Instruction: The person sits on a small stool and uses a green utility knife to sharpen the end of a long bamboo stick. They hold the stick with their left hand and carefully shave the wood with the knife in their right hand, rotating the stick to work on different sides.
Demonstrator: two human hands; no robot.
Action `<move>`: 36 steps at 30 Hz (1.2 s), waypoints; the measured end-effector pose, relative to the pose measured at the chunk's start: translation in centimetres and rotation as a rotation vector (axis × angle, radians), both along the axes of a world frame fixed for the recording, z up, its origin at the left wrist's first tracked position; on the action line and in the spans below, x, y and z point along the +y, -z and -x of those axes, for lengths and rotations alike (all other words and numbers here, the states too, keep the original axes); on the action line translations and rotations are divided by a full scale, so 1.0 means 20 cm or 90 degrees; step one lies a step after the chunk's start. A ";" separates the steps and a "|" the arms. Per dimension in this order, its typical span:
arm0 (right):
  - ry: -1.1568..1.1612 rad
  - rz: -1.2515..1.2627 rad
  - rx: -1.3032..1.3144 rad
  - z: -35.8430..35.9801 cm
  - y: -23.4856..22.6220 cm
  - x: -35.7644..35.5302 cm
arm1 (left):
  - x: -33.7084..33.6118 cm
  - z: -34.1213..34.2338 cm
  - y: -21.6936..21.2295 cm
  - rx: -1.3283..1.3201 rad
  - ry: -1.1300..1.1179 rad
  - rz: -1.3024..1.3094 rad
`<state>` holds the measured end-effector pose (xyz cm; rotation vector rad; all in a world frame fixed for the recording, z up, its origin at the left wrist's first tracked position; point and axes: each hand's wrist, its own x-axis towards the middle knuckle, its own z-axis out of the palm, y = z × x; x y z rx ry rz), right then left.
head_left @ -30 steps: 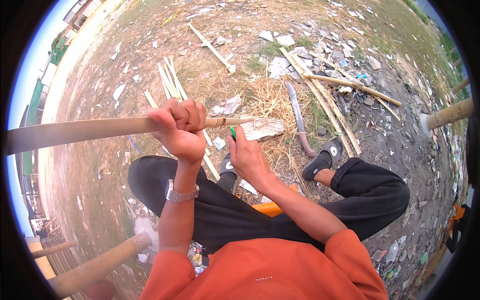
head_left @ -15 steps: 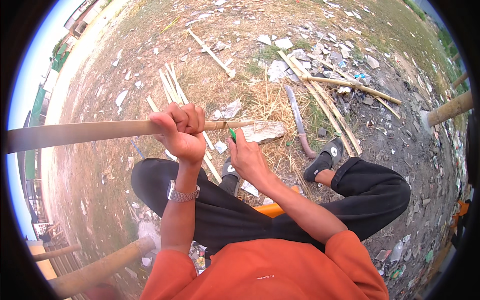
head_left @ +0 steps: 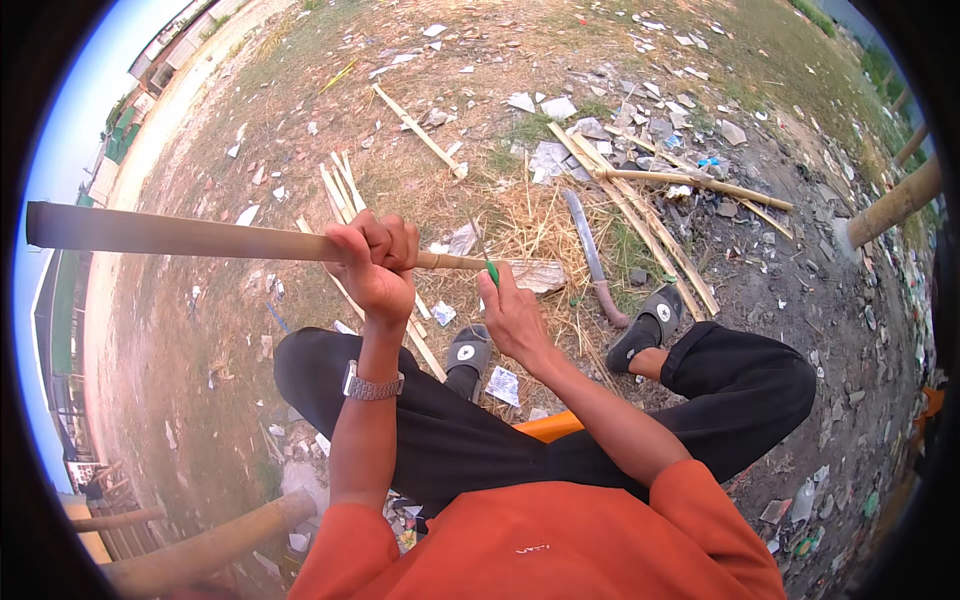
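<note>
My left hand is wrapped round a long bamboo strip, which reaches out to the left. The strip's narrow right end lies over or just by a flat piece of wood on the ground. Between the fingers of my right hand is a small knife with a green handle. Its thin blade points up and away, crossing close to the strip's right end; whether it touches cannot be made out. Beyond my right hand a machete with a brown handle lies on straw.
Pale bamboo strips lie at the right and more beyond my left hand. A bamboo piece crosses the right group. Thick bamboo posts stand at the right and lower left. Broken tile and litter cover the ground around my feet.
Both hands have shifted slightly right with the bamboo strip, and its wide left end now shows. The knife blade stands more upright and lies farther along toward the strip's right end.
</note>
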<state>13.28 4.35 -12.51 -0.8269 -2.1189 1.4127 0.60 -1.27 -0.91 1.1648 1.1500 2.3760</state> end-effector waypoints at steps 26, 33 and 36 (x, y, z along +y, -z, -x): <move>0.018 -0.050 -0.001 0.00 -0.02 -0.09 | -0.02 0.04 0.01 0.020 0.082 0.025; -0.021 -0.114 -0.020 0.05 0.01 -0.07 | -0.04 0.04 0.01 0.047 0.140 0.015; -0.029 -0.074 -0.008 0.05 0.00 -0.08 | -0.07 0.06 0.01 0.062 0.148 0.041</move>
